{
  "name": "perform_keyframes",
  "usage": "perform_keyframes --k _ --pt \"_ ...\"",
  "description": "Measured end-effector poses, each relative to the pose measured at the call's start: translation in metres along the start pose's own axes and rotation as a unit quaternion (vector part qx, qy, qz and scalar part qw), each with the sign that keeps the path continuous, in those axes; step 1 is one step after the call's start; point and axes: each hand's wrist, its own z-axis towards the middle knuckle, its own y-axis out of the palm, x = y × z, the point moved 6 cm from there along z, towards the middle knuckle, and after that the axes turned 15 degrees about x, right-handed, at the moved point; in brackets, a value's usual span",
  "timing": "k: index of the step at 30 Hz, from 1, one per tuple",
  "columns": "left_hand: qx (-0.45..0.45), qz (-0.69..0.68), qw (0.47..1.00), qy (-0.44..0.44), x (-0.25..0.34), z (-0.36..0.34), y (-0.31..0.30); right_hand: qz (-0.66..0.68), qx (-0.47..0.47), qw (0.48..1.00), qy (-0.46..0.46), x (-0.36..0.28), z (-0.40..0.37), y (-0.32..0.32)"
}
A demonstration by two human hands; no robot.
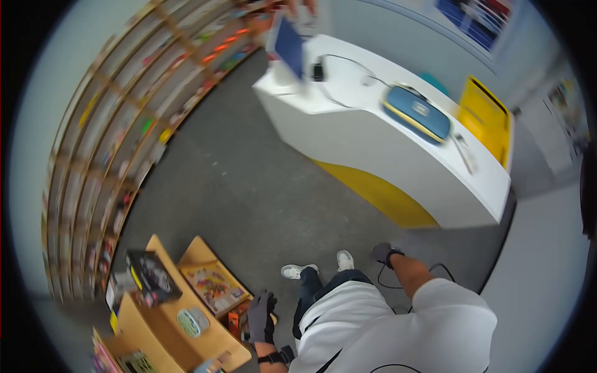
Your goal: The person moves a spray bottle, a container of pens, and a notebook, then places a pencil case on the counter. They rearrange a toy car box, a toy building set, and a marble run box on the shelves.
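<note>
My left hand (260, 316), in a grey glove with dark fingertips, hangs beside the front edge of the light wooden display shelf (163, 317). Its fingers are loosely bent and apart, and nothing shows in them. An orange box (235, 323) is on the shelf's lower level, right by that hand. My right hand (384, 253), also gloved, hangs low over the grey floor (242, 180), away from any furniture. Its fingers are small and blurred in this view. A black cable (388, 286) runs behind the right forearm.
Ahead curves a white counter (354, 140) bearing a blue case (418, 113), a yellow tray (485, 118) and a blue panel (287, 50). Another person's hand (302, 6) appears above the panel. Tall stocked shelving (118, 137) lines the left wall. A dark box (152, 278) tops the wooden shelf.
</note>
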Motion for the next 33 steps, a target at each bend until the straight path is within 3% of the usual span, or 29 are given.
perform_keyframes --k 1,2,3,4,5,7,8,9,10,11,12,13,16,17,20,25,29,33 --pt "0.009 -0.035 0.999 -0.019 0.001 0.017 0.002 -0.015 0.038 0.997 -0.062 -0.038 0.008 -0.047" --pt "-0.030 0.015 0.997 0.063 0.012 0.030 0.006 -0.042 0.036 0.992 -0.117 -0.077 0.016 -0.084" --pt "-0.056 0.071 0.987 0.135 0.026 0.036 0.004 0.030 0.065 0.987 -0.144 -0.119 0.018 -0.121" --pt "-0.055 0.139 0.983 0.109 0.051 0.036 0.004 0.102 0.078 0.976 -0.176 -0.168 0.020 -0.158" --pt "-0.045 0.170 0.974 0.140 0.043 0.057 0.002 0.069 0.051 0.966 -0.242 -0.223 0.020 -0.182" --pt "-0.051 0.165 0.962 0.212 0.061 0.077 0.001 0.351 0.001 0.930 -0.109 -0.313 0.038 -0.224" --pt "-0.072 0.129 0.956 0.252 0.085 0.074 0.000 0.356 -0.008 0.922 -0.154 -0.363 0.050 -0.237" --pt "-0.081 0.168 0.961 0.205 0.112 0.067 -0.006 0.364 -0.020 0.912 -0.188 -0.405 0.056 -0.248" --pt "-0.103 0.208 0.960 0.159 0.126 0.064 -0.013 0.453 -0.079 0.864 -0.207 -0.459 0.041 -0.268" --pt "-0.092 0.167 0.958 0.214 0.133 0.071 -0.017 0.540 -0.133 0.804 -0.210 -0.517 0.018 -0.289" --pt "-0.084 0.132 0.949 0.274 0.140 0.075 -0.025 0.570 -0.201 0.769 -0.209 -0.564 0.008 -0.295" --pt "-0.069 0.116 0.954 0.268 0.142 0.079 -0.040 0.599 -0.261 0.730 -0.201 -0.607 -0.002 -0.301" --pt "0.067 0.131 0.944 0.295 0.164 0.087 -0.090 0.508 -0.331 0.757 -0.245 -0.712 -0.050 -0.326" --pt "0.074 0.119 0.946 0.293 0.162 0.096 -0.107 0.495 -0.333 0.763 -0.248 -0.740 -0.056 -0.323" --pt "0.104 0.035 0.952 0.285 0.151 0.116 -0.148 0.463 -0.453 0.727 -0.226 -0.794 -0.078 -0.308" --pt "0.144 -0.046 0.941 0.303 0.150 0.134 -0.195 0.401 -0.527 0.698 -0.272 -0.854 -0.084 -0.285" --pt "0.192 0.008 0.933 0.305 0.158 0.160 -0.226 0.383 -0.573 0.679 -0.253 -0.895 -0.083 -0.279" --pt "0.196 0.068 0.943 0.261 0.170 0.208 -0.246 0.379 -0.561 0.710 -0.193 -0.936 -0.047 -0.270"
